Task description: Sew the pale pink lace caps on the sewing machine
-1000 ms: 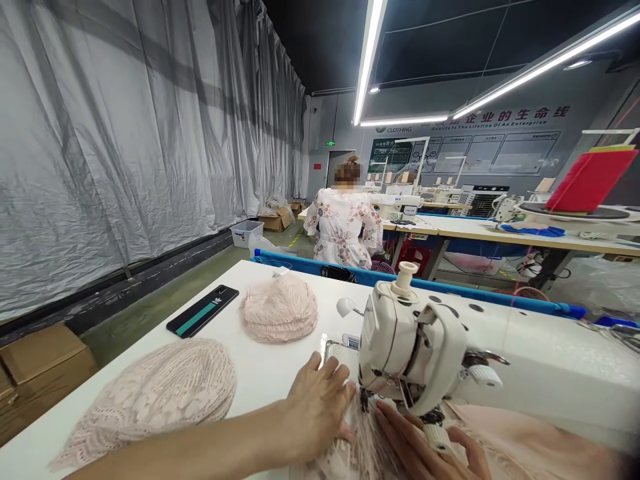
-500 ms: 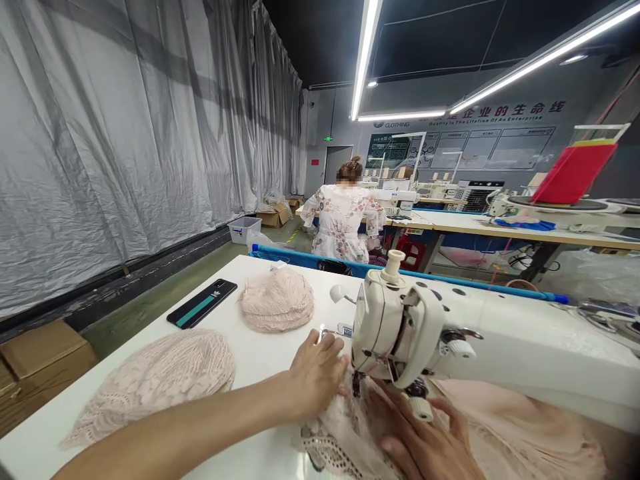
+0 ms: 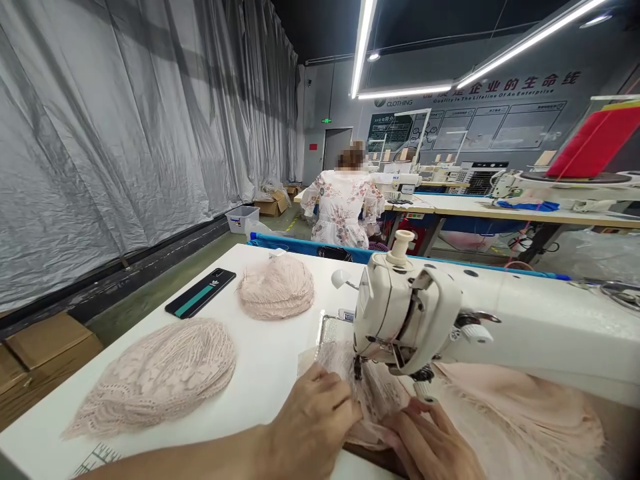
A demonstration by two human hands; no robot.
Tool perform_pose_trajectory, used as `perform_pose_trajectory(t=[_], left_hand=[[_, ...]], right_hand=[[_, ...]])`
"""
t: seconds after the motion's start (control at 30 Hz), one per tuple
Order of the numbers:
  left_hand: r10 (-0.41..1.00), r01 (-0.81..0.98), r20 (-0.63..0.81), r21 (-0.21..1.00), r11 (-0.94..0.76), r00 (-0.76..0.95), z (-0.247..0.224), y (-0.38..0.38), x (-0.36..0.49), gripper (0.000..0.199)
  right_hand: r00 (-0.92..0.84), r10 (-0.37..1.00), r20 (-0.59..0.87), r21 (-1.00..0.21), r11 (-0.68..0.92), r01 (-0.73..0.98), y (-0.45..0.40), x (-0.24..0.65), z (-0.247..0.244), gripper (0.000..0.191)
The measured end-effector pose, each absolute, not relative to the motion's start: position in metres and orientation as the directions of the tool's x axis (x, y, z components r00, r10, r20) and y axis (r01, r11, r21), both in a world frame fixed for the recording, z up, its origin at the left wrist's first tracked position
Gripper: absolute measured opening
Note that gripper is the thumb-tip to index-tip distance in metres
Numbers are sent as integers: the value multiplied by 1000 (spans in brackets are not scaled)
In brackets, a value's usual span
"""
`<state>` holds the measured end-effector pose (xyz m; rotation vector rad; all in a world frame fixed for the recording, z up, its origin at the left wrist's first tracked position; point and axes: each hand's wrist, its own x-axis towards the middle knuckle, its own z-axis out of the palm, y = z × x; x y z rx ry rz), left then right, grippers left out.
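A white sewing machine (image 3: 405, 307) stands on the white table, its needle area over sheer pale pink lace (image 3: 377, 393). My left hand (image 3: 317, 417) is closed on the lace's edge, just left of and nearer than the presser foot. On the right, my right hand (image 3: 427, 440) pinches the same lace in front of the machine head; some fingertips are hidden in the folds. More pale pink fabric (image 3: 530, 413) lies under the machine arm. Two piles of pink lace pieces, a larger one (image 3: 160, 373) and a smaller one (image 3: 276, 287), rest at the left.
A phone (image 3: 201, 293) lies near the table's left edge (image 3: 113, 337). Cardboard boxes (image 3: 50, 353) stand on the floor at left. Beyond a blue rail (image 3: 300, 248), a person (image 3: 345, 203) sits with their back turned at another table (image 3: 450, 212).
My left hand has come back from beside the machine head toward me and closed on the lace. My right hand has drawn nearer to it. The lace has shifted, and the view has tilted slightly.
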<state>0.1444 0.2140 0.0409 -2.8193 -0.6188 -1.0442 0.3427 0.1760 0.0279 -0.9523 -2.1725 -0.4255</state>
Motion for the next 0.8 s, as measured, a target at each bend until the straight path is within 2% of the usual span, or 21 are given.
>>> perform_pose_trajectory(t=[0.13,0.23,0.3,0.47,0.53,0.6,0.67,0.8], left_hand=[[373,423,706,115,-899,602,48,211,150,29],[393,446,676,106,-889,623,50,212,160,20],[399,460,637,78,-885,660,51,215,165,7],[350,532,673,-77,-843,652,62,222,161,15],[378,547,681,-41,-836,628,68,219,159,16],[423,513,669,73,-856,611,70,213,161,12],[429,455,664,148,-878,612,64,209,168,23],[420,478,597,70,-876,683,47,212,175,11]], right_hand=[[-458,551,698,-3,642,767,176,344,26,23],[-450,569,689,-30,642,766,175,345,27,24],[-443,573,690,-36,638,769,175,346,26,22],[-409,594,693,-65,617,784,175,348,23,20],[-406,595,694,-75,621,780,175,348,21,20],[-416,586,695,-77,636,768,176,348,20,21],[-429,582,691,-76,648,758,176,349,19,22],[-445,577,684,-65,657,751,175,350,21,25]])
